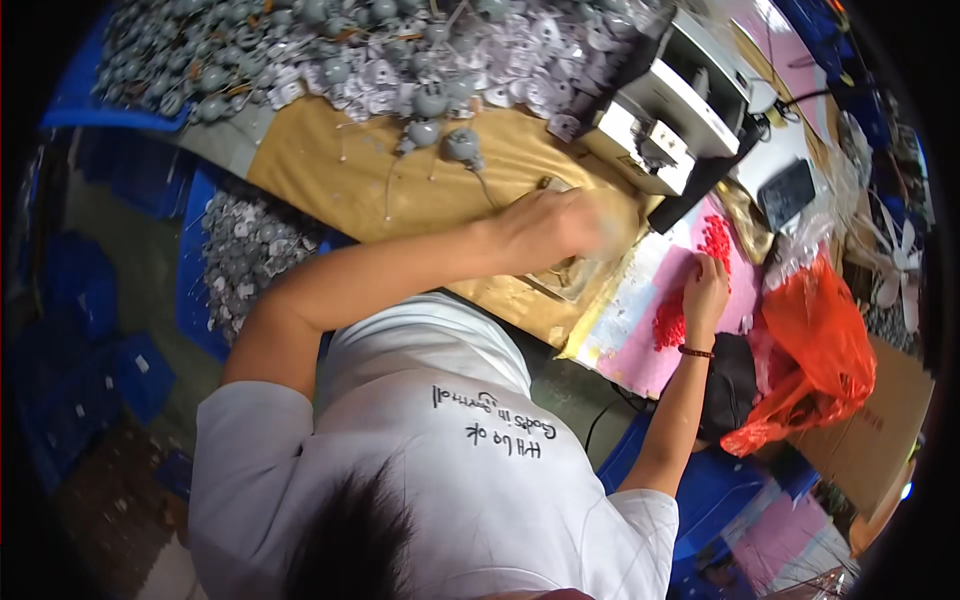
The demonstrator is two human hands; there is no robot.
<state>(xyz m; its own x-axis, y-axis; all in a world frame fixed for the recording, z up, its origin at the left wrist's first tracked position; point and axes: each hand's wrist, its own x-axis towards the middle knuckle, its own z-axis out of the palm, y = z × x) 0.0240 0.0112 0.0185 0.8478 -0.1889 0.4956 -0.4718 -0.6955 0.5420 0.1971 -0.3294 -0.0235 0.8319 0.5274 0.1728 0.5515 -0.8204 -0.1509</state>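
My left hand (552, 228) is curled over a small fixture (562, 284) on the tan-covered table (320, 175). Motion smears its fingertips, and a pale grey blur by them cannot be made out. Off to the right, my right hand (708, 288) has its fingers pinched together among small red pieces (714, 240) on a pink sheet (655, 365). More red pieces (669, 322) lie beside that wrist. Beyond my left hand are two round grey parts with thin strings, one grey part (462, 146) close to the other grey part (424, 133).
Grey round parts (210, 60) and white flat parts (525, 65) heap along the far side. A white boxy machine (655, 130) stands beyond my hands. Rightward are a phone (787, 195), a red plastic bag (820, 335) and a small fan (900, 255). A blue bin (190, 285) holds grey parts at left.
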